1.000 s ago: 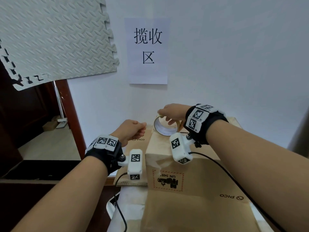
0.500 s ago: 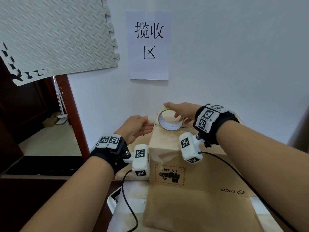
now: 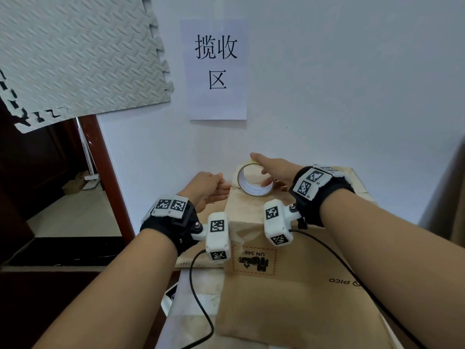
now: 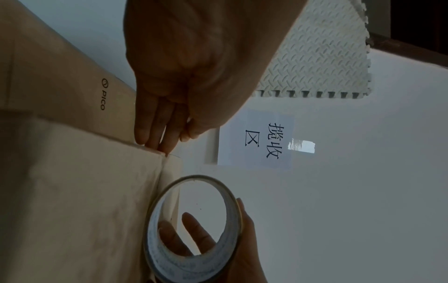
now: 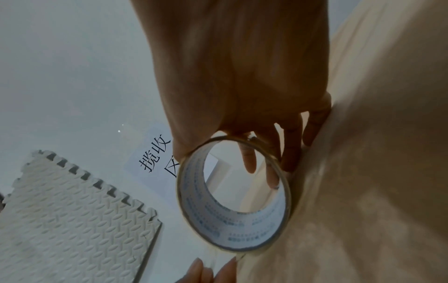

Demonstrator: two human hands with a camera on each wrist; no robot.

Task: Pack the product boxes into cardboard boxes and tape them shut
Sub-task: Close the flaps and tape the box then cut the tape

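Brown cardboard box (image 3: 289, 285) stands closed on the surface, its contents hidden. At its far top edge the right hand (image 3: 273, 170) grips the clear packing-tape roll (image 3: 255, 181), thumb over the rim, fingers through the core. The left hand (image 3: 210, 188), a fist a second ago, now presses straight fingers on that edge left of the roll, probably anchoring the tape end; sealing looks just begun.

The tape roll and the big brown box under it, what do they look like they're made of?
The thin tape roll in the right hand: glossy see-through plastic film, probably, on a white printed core that looks like paper. The big brown box: matte corrugated cardboard by its look, with creased, scuffed faces and printed black marks.
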